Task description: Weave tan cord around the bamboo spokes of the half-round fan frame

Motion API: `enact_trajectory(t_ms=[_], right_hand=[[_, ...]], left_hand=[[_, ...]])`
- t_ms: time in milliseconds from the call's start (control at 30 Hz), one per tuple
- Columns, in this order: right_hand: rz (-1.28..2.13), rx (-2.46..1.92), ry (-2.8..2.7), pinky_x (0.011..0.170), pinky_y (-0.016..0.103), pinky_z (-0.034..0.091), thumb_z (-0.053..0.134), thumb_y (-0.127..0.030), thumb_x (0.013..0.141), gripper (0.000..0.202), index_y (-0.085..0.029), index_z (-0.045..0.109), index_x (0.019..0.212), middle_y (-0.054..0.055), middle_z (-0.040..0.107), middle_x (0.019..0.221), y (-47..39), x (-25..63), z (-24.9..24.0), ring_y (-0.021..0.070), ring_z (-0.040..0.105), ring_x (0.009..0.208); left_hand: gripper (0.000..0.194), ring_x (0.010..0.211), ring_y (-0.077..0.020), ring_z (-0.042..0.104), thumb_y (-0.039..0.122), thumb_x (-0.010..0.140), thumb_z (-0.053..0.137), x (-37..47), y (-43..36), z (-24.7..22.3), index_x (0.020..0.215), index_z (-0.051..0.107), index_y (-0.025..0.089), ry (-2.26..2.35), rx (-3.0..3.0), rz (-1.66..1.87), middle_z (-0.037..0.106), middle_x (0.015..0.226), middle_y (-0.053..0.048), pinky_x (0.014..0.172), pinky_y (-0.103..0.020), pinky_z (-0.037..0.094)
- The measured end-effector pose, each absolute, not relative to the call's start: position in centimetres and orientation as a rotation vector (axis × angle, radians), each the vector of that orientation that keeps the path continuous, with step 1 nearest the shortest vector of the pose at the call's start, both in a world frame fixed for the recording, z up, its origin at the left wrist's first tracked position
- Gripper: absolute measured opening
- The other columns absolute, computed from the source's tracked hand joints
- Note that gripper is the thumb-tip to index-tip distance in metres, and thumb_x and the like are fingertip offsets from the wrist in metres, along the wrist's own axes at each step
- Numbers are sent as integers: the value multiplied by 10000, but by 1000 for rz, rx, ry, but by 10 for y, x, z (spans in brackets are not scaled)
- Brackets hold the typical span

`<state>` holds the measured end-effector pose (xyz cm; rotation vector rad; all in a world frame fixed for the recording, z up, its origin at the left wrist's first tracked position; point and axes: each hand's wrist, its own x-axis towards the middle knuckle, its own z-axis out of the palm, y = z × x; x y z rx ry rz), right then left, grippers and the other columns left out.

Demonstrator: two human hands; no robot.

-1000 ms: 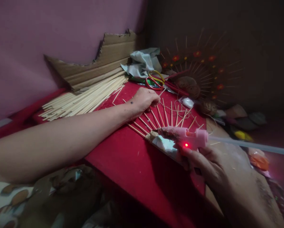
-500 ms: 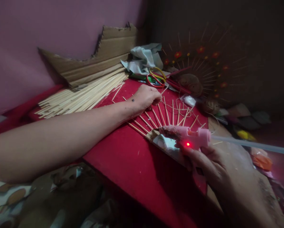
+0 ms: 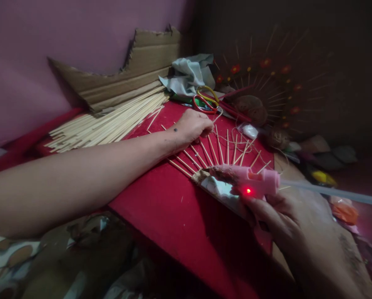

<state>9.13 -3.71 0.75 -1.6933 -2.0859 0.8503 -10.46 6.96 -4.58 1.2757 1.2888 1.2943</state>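
Observation:
My right hand is wrapped round a pink glue gun with a red light lit and a clear glue stick out of its back. The gun's dark nozzle is over the brown and pale base of a fan of thin sticks on the red table. Above the sticks, my left hand is closed in a pinch on a thin twine, whose strand runs off in loops to the right.
A bundle of pale sticks lies at the left, below torn cardboard. Scissors and a grey cloth are at the back. A finished piece with red flowers stands behind, and the red table's edge is in front.
The glue gun and my right hand have shifted very slightly right, and the whole view has moved a little. My left hand keeps its pinch.

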Motion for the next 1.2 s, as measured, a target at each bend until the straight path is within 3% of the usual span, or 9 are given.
enact_trajectory(t_ms=[267, 1000, 1200], right_hand=[[475, -1649, -2432, 293, 225, 172, 520, -320, 755, 376, -204, 539, 398, -10, 396, 315, -30, 95, 13, 77, 358, 281], [302, -1673, -2511, 325, 245, 165, 476, -311, 773, 428, -203, 466, 358, -15, 340, 317, -30, 96, 12, 83, 312, 311], [412, -1627, -2525, 317, 234, 218, 482, -325, 774, 341, -209, 633, 491, -18, 375, 324, -31, 93, 16, 93, 346, 314]], left_hand=[[167, 369, -49, 396, 48, 672, 506, -104, 68, -43, 517, 503, 110, 1305, 1274, 1290, 435, 448, 20, 385, -199, 292], [172, 355, -49, 383, 51, 673, 506, -103, 67, -43, 515, 497, 119, 1306, 1289, 1305, 421, 434, 29, 362, -198, 287], [165, 372, -45, 381, 58, 673, 506, -103, 67, -43, 520, 496, 120, 1321, 1302, 1283, 421, 449, 24, 375, -198, 287]])
